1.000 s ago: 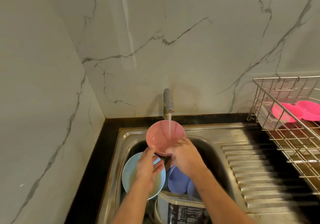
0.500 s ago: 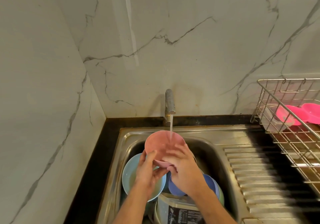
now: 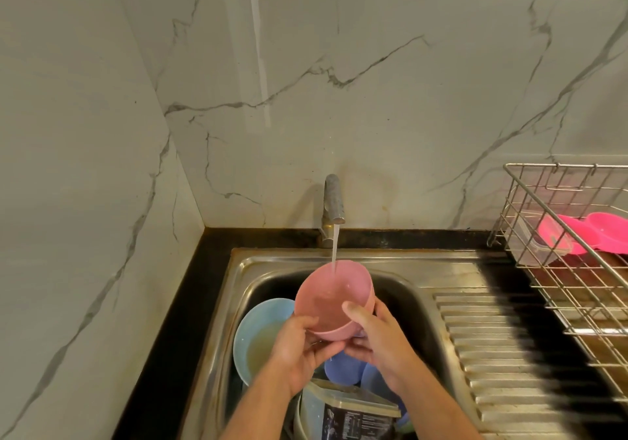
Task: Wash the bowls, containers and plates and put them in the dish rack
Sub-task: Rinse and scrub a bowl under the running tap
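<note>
A pink bowl [image 3: 331, 295] is tilted on its side over the steel sink [image 3: 394, 269], its inside turned toward me, under the running tap [image 3: 332, 202]. My left hand [image 3: 299, 354] grips its lower rim from below. My right hand [image 3: 377, 337] holds its right side, thumb inside the bowl. Below in the basin lie a light blue plate [image 3: 258, 334] holding murky water, blue-violet bowls [image 3: 343, 368] and a clear container [image 3: 343, 412] with a dark label. The wire dish rack [image 3: 577, 290] at the right holds a clear container [image 3: 530, 246] and bright pink dishes [image 3: 608, 235].
A ribbed steel drainboard [image 3: 492, 348] lies between the sink and the rack. Black countertop [image 3: 170, 337] borders the sink on the left and back. Marble walls close in on the left and behind the tap.
The bowl has been turned in my hands under the stream: its opening now faces me more squarely. My right hand shifted from the front rim to the right side, my left hand cupped underneath.
</note>
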